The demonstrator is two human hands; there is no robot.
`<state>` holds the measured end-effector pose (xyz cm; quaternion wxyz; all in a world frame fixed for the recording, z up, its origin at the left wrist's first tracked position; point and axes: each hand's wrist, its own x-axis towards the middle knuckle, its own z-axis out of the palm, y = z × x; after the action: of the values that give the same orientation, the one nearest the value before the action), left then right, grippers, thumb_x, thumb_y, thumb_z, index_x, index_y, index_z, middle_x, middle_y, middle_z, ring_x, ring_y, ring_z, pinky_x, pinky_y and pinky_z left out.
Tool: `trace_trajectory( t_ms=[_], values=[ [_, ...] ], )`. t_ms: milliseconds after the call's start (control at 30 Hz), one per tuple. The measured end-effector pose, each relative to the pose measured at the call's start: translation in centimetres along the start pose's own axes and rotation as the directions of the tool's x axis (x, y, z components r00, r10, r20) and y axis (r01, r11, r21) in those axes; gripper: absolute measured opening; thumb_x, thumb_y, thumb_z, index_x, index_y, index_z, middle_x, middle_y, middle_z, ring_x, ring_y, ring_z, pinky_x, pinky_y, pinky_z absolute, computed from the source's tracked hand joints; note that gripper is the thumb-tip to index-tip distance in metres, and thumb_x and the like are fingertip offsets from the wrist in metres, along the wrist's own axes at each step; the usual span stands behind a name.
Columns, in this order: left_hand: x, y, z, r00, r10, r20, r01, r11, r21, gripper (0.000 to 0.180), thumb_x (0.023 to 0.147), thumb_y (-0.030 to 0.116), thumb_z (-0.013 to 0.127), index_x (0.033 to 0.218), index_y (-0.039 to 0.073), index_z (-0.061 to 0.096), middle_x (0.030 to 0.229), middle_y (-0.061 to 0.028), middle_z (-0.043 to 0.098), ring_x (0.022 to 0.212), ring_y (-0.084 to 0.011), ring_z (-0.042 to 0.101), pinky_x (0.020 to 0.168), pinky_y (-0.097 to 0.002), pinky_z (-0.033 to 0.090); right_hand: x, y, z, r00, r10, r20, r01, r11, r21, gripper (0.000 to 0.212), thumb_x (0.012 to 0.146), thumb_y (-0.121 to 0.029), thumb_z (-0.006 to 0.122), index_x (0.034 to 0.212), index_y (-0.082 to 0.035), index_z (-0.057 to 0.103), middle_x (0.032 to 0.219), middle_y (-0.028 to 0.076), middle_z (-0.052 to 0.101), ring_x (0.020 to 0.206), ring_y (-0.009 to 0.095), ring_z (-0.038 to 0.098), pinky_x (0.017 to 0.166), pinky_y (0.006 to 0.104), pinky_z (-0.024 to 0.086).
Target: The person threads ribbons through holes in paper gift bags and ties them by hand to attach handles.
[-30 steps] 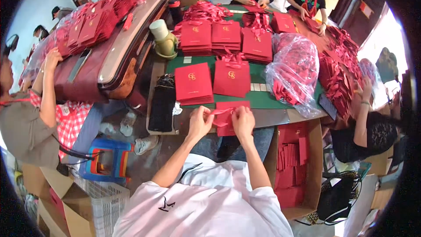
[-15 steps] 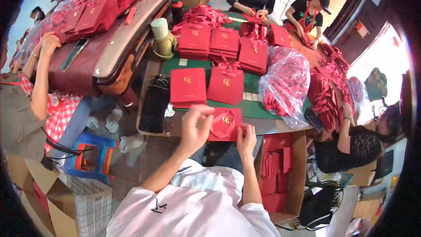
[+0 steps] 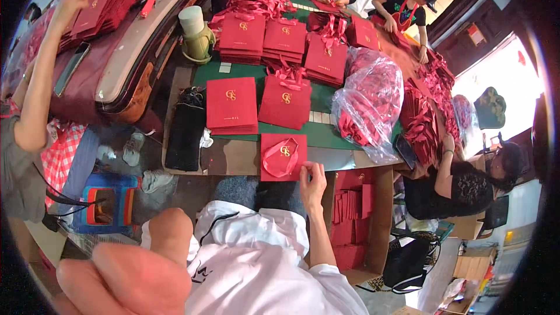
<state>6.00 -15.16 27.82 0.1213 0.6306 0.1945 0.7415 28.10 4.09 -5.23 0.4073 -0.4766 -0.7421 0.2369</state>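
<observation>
A flat red paper bag (image 3: 284, 157) with a gold emblem and a red ribbon handle lies on the near edge of the table. My right hand (image 3: 313, 182) grips its lower right corner with curled fingers. My left arm (image 3: 166, 239) is bent up close to the camera and blurred; its hand does not show. Beyond the bag, two stacks of the same red bags (image 3: 232, 105) (image 3: 286, 102) rest on the green table mat (image 3: 318, 131).
More red bag stacks (image 3: 262, 38) and a clear plastic sack of red ribbons (image 3: 370, 102) fill the table. A black pouch (image 3: 185, 131) lies at left, with a cardboard box of bags (image 3: 353, 216) at my right. Other people work on the left, right and far sides.
The bag went from both hands down flat onto the table edge. My left hand let go and the arm lifted toward the camera. The right hand stayed on the bag's corner.
</observation>
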Motion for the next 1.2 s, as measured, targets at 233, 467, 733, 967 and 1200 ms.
trace_trajectory(
  t_ms=[233,467,733,967,1200],
  values=[
    [1.1,-0.6,-0.4,0.975,-0.219,0.037,0.219,0.976,0.011,0.047,0.085,-0.004,0.065,0.093,0.042,0.072,0.096,0.0171,0.052,0.090,-0.0070,0.047,0.076,-0.0272,0.032,0.9,0.0,0.2,1.000,0.004,0.005,-0.003,0.999,-0.045,0.008,0.090,-0.001,0.064,0.098,0.001,0.063,0.088,0.014,0.061,0.076,0.026,0.063,0.068,0.0346,0.051],
    [1.6,-3.2,0.0,0.986,-0.147,-0.076,0.150,0.988,0.036,0.044,0.088,-0.002,0.064,0.095,0.040,0.072,0.095,0.0152,0.053,0.089,-0.0049,0.048,0.076,-0.0270,0.033,2.5,-0.3,1.2,0.997,0.067,0.024,-0.066,0.996,-0.063,0.009,0.090,-0.003,0.066,0.099,0.000,0.064,0.086,0.014,0.061,0.072,0.026,0.065,0.064,0.0351,0.052],
    [-0.7,-13.5,-1.3,0.981,-0.016,-0.195,0.041,0.991,0.125,0.008,0.083,0.013,0.061,0.087,0.016,0.055,0.085,-0.0025,0.051,0.074,-0.0164,0.049,0.056,-0.0319,0.036,3.8,0.2,1.1,0.985,0.163,0.049,-0.158,0.982,-0.099,0.014,0.088,-0.013,0.071,0.093,-0.003,0.063,0.084,0.014,0.061,0.073,0.031,0.062,0.067,0.0416,0.049],
    [-9.8,-23.3,-0.4,0.734,-0.675,-0.081,0.611,0.602,0.514,0.011,0.086,0.001,0.061,0.096,0.003,0.065,0.097,-0.0106,0.063,0.090,-0.0252,0.062,0.077,-0.0327,0.050,4.5,-0.5,2.3,0.988,0.122,0.097,-0.101,0.974,-0.202,0.018,0.084,-0.017,0.074,0.086,-0.005,0.061,0.084,0.014,0.061,0.076,0.034,0.060,0.067,0.0446,0.048],
    [-17.9,-31.9,2.4,0.696,-0.709,0.113,0.371,0.490,0.789,0.021,0.083,0.010,0.070,0.103,0.007,0.068,0.104,-0.0086,0.064,0.101,-0.0301,0.058,0.088,-0.0419,0.048,4.8,-0.4,1.8,0.983,0.139,0.118,-0.114,0.974,-0.195,0.014,0.084,-0.012,0.071,0.088,-0.004,0.060,0.085,0.014,0.061,0.080,0.036,0.061,0.070,0.0449,0.049]
  ],
)
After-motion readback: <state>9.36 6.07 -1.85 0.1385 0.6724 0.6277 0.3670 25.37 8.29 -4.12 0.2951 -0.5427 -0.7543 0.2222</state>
